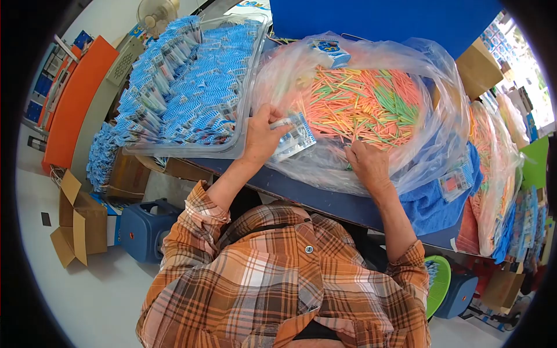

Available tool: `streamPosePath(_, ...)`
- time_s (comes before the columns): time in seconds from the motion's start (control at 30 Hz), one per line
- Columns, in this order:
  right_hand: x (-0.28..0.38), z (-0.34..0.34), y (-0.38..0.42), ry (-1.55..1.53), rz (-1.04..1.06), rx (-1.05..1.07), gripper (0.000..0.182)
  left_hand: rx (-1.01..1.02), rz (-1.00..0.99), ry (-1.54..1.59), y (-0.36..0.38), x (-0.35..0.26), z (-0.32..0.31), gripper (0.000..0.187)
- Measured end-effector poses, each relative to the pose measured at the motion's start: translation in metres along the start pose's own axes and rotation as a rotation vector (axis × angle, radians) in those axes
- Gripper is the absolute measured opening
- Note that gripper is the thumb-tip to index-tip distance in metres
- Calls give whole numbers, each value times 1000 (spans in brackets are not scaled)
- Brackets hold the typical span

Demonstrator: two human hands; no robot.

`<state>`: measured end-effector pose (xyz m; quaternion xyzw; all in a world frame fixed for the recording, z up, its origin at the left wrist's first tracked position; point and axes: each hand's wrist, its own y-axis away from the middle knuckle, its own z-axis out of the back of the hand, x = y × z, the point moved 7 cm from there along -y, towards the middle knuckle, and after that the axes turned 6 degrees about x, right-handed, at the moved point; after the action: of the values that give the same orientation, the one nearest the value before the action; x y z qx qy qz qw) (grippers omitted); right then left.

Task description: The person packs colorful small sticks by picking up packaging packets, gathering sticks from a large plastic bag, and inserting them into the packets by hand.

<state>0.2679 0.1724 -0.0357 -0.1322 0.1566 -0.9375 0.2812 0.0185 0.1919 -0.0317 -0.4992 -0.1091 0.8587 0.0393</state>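
Observation:
Pinched in my left hand [264,136] is a small blue and clear plastic packet [296,138], tilted over the near left edge of an open clear plastic bag [429,133]. Inside this bag lies a heap of thin coloured sticks [360,104], mostly pink, orange and yellow with a green patch. My right hand [369,165] is at the heap's near edge, its fingers drawn together and pointing down. What its fingertips grip, if anything, is hidden from me. Another blue packet [331,52] rests on the bag's far rim.
A clear plastic tub [241,139] heaped with blue packets [203,87] stands left of the bag. To the right lie a blue towel [438,200] with a packet [455,182] on it and another bag of sticks [490,174]. A blue stool [145,229] and open carton [81,223] are on the floor.

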Motion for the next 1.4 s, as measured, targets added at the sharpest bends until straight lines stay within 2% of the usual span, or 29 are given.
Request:
streamPosePath(0.07,-1,-1,0,4,4,-9,20,41,70,124,-2,10,-2,23)
streamPosePath(0.17,-2,2,0,-12,13,-27,20,-4,-70,16,-2,7,0,18)
streamPosePath(0.37,0,14,-5,-129,8,-114,21,-201,-543,-220,6,-35,10,16)
streamPosePath(0.47,1,30,-24,-614,-201,-6,26,0,-290,-139,10,-35,1,15)
streamPosePath(0.57,10,11,-38,-966,-136,232,30,275,-82,528,12,-36,-25,14)
streamPosePath(0.67,24,13,-42,-1090,-124,354,31,309,15,664,15,-53,-33,9)
streamPosePath(0.77,33,19,-37,-1138,-34,382,30,319,-44,488,13,-36,-34,13)
streamPosePath(0.87,26,13,-31,-1121,-128,371,31,388,30,600,14,-25,-41,17)
streamPosePath(1.07,20,13,-30,-1015,-213,344,31,487,3,710,20,-36,-45,21)
streamPosePath(1.17,12,1,-26,-1000,-178,345,28,500,-12,714,18,-37,-43,23)
streamPosePath(1.27,31,21,-32,-1083,-142,310,25,520,-49,630,19,-40,-46,21)
streamPosePath(1.4,31,34,-36,-895,-151,154,22,532,42,557,17,-39,-49,18)
